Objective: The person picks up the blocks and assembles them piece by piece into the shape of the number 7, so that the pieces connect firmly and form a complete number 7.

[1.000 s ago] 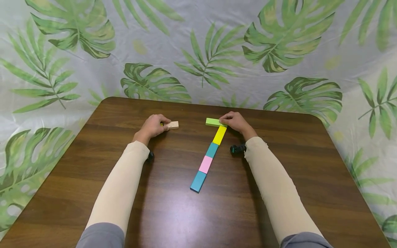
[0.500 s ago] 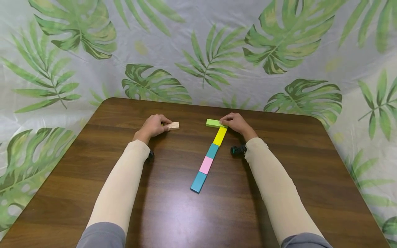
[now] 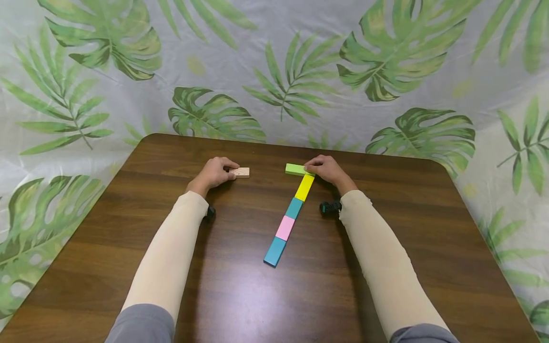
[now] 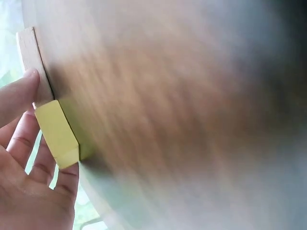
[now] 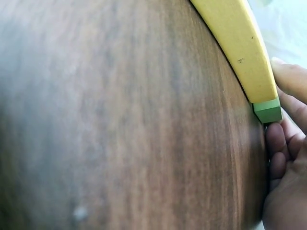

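At the left, my left hand (image 3: 211, 173) holds a plain wooden block (image 3: 242, 172) flat on the table, its thumb on the near side. Against that block's end, inside the hand, sits a yellow block (image 4: 56, 134); the head view hides most of it. My right hand (image 3: 329, 170) pinches the right end of a light green block (image 3: 294, 169), which lies crosswise. From that end a row runs toward me: a yellow block (image 3: 304, 187), a teal block (image 3: 293, 208), a pink block (image 3: 285, 228) and another teal block (image 3: 274, 251), laid flat end to end.
The brown wooden table (image 3: 377, 228) carries the blocks, and its far edge lies just beyond both hands. Behind it hangs a leaf-patterned cloth (image 3: 300, 62). A gap of bare tabletop separates the plain block from the green one.
My left hand has slid slightly to the right with the plain wooden block, nearer the green one. The right hand and the row of blocks stay where they were.
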`<action>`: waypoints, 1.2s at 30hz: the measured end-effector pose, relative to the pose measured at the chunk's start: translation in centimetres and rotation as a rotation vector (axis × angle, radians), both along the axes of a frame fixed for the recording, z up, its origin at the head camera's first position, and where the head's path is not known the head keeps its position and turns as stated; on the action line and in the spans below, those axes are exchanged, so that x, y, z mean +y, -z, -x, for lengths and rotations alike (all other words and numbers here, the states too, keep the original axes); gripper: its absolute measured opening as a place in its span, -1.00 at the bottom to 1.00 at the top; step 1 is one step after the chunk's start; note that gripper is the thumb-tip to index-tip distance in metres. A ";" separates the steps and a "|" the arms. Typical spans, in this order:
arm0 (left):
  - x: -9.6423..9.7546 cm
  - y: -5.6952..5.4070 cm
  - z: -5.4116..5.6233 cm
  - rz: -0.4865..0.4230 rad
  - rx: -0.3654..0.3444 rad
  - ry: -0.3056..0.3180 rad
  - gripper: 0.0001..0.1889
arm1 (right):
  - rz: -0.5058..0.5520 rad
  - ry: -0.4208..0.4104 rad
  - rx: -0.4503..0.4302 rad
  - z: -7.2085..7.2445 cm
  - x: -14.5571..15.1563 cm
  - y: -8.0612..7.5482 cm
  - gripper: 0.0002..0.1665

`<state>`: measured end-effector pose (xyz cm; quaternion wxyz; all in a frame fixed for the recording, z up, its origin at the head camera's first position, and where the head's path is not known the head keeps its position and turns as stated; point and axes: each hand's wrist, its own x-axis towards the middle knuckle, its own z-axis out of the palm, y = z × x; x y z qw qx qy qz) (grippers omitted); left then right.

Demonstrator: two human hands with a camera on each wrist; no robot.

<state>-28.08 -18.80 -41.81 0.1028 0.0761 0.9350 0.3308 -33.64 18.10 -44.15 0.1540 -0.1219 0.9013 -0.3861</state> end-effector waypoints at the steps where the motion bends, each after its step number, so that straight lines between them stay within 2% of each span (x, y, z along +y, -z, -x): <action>1: 0.1 0.0 0.1 0.002 0.001 0.003 -0.60 | 0.003 0.001 0.001 0.0 0.0 0.0 -0.57; 14: 1.6 0.2 0.9 -0.004 -0.022 0.014 -0.59 | 0.013 0.017 -0.010 -0.2 0.1 0.0 -0.58; 22: 3.1 0.2 1.3 -0.011 0.003 0.029 -0.58 | 0.010 0.015 -0.005 -0.2 -0.1 -0.1 -0.59; 30: 4.4 0.4 1.8 0.027 0.083 0.076 -0.60 | 0.011 0.009 -0.002 -0.1 -0.1 0.0 -0.59; 36: 5.6 0.6 2.0 0.020 0.099 0.081 -0.61 | 0.016 0.019 -0.008 -0.1 0.0 -0.1 -0.60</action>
